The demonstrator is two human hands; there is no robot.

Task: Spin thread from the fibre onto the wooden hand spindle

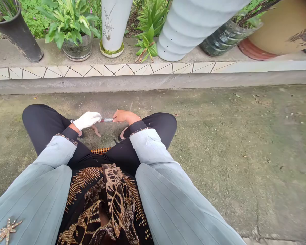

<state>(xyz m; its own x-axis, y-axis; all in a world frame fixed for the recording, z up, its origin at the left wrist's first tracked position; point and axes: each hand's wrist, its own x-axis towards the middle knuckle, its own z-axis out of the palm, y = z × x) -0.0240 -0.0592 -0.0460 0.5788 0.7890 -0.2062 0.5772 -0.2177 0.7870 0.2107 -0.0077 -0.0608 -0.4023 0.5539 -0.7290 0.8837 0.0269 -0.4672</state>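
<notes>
- Patterned scarf (114, 197) and pale jacket (165, 177) sit nearest the camera; past them, two hands meet over the gap between the knees.
- Held rod (108, 120): short, silvery wrapped section plus dark red part, spans left hand to right hand, roughly level, above the concrete ground (226, 143).
- Risk: slip at the left. Glove fabric may slide on a smooth surface, my read.
- Risk: wrap loosening or shifting if the hands twist against each other. Can't see how its ends are fixed.
- Risk: bare right fingers get scratched if the wrap has a loose or sharp end. None visible, too small to tell.
- Risk: if both grips ease together, rod drops near the shoes; nothing visible props it.
- Brown strip (96, 131) shows below the left hand; can't tell if it's joined to anything. Could snag if so.
- Left hand (87, 120): white glove, back up, fingers curled round the dark red end, pointing inward. Closed; thumb unclear.
- Right hand (122, 116): bare, back up, fingers folded at the wrapped end, knuckles forward. Closed, tightness can't be judged.
- Both forearms angle in over the thighs, wrists near the knees' inner sides, hands close but apart.
</notes>
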